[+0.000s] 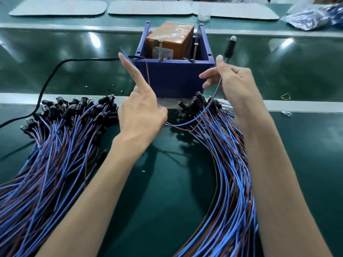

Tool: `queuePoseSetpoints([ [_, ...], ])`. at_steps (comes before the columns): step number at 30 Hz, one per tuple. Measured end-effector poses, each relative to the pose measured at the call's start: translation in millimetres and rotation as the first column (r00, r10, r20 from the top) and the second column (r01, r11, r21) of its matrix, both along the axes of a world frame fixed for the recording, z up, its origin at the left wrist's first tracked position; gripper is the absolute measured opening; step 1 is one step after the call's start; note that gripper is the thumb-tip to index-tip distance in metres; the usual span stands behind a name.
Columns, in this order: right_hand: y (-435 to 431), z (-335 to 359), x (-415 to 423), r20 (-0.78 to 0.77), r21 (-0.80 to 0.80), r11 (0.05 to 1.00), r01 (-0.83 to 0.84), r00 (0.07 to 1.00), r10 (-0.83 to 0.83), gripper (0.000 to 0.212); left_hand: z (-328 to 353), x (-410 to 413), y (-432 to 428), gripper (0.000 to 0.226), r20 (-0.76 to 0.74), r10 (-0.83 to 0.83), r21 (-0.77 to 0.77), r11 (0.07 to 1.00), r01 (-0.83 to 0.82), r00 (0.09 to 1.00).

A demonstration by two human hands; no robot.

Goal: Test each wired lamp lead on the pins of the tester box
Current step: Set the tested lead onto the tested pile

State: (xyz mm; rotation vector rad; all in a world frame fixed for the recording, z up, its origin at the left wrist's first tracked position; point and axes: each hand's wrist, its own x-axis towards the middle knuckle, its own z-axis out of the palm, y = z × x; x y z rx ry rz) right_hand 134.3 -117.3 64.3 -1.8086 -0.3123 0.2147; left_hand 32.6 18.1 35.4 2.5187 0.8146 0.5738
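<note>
The blue tester box (174,78) stands mid-table with an orange block (170,40) inside and two upright screw pins, a left pin (160,50) and a right pin (194,51), at its front rim. My right hand (233,84) pinches one lamp lead just below its black lamp head (229,47), held up right of the box. The lead's blue and brown wires (213,101) loop down and across to my left hand (141,110). That hand holds the wire ends with the index finger raised. The blue end (122,51) sticks up left of the box, and the brown end (148,75) lies against the box front.
Two big piles of blue-brown leads with black lamp heads lie on the green table: a left pile (61,138) and a right pile (224,149). A black cable (50,76) runs into the box from the left. Grey mats (57,7) and a plastic bag (315,17) lie at the back.
</note>
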Motion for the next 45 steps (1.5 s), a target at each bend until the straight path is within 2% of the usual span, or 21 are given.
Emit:
queuePoseSetpoints([
  [6,-7,5,3,-0.054,0.086,0.996,-0.017,0.998,0.021,0.048,6,-4,-1,0.116,-0.069,0.062,0.216,0.975,-0.046,0.996],
  [7,-7,5,3,-0.06,0.089,0.996,-0.019,0.998,0.025,0.048,8,-5,-1,0.116,-0.105,0.056,0.245,0.969,-0.029,0.993],
  [9,-7,5,4,-0.067,0.081,0.996,-0.025,0.997,0.03,0.048,18,-7,-1,0.105,-0.3,0.029,0.271,0.961,0.056,0.953],
  [12,-9,5,5,-0.065,0.047,0.998,-0.036,0.997,0.039,0.048,36,-16,-6,0.039,-0.618,-0.07,0.223,0.939,0.261,0.783],
  [14,-9,4,6,-0.069,0.006,0.998,-0.065,0.995,0.065,0.048,43,-24,-14,0.017,-0.741,-0.18,0.137,0.903,0.407,0.647],
  [16,-10,2,7,-0.076,-0.063,0.992,-0.114,0.991,0.109,0.049,46,-28,-23,0.027,-0.804,-0.333,-0.05,0.863,0.502,0.493],
  [19,-11,-3,9,-0.058,-0.178,0.971,-0.158,0.987,0.15,0.047,49,-31,-44,0.04,-0.769,-0.561,-0.344,0.766,0.544,0.305],
  [22,-12,-8,10,-0.039,-0.267,0.948,-0.176,0.984,0.171,0.046,46,-37,-71,0.036,-0.693,-0.698,-0.454,0.617,0.643,0.18],
  [24,-12,-11,11,-0.023,-0.319,0.93,-0.182,0.983,0.185,0.045,40,-41,-84,0.029,-0.674,-0.73,-0.46,0.537,0.707,0.116],
  [26,-13,-12,12,-0.008,-0.343,0.92,-0.191,0.98,0.2,0.043,34,-40,-84,0.027,-0.684,-0.712,-0.368,0.525,0.767,0.159],
  [28,-13,-11,12,0.012,-0.364,0.912,-0.191,0.978,0.21,0.042,30,-36,-77,0.029,-0.674,-0.678,-0.214,0.558,0.802,0.292],
  [30,-14,-11,12,0.034,-0.385,0.903,-0.189,0.975,0.218,0.04,26,-31,-69,0.032,-0.659,-0.649,-0.123,0.591,0.797,0.38],
  [32,-14,-11,12,0.056,-0.404,0.896,-0.186,0.972,0.228,0.038,22,-28,-63,0.034,-0.69,-0.616,-0.129,0.621,0.773,0.38],
  [34,-14,-11,12,0.072,-0.409,0.893,-0.187,0.969,0.236,0.033,17,-26,-61,0.035,-0.721,-0.608,-0.204,0.644,0.738,0.331],
  [38,-18,-9,10,0.027,-0.387,0.877,-0.285,0.947,0.32,0.023,17,-21,-57,0.035,-0.732,-0.615,-0.248,0.642,0.726,0.294],
  [42,-21,-6,10,-0.01,-0.512,0.804,-0.303,0.938,0.347,0.028,24,-19,-32,0.021,-0.747,-0.555,-0.182,0.7,0.69,0.367],
  [45,-24,-3,8,-0.028,-0.588,0.756,-0.289,0.941,0.338,0.03,27,-19,-2,0.022,-0.739,-0.511,-0.158,0.764,0.625,0.438],
])
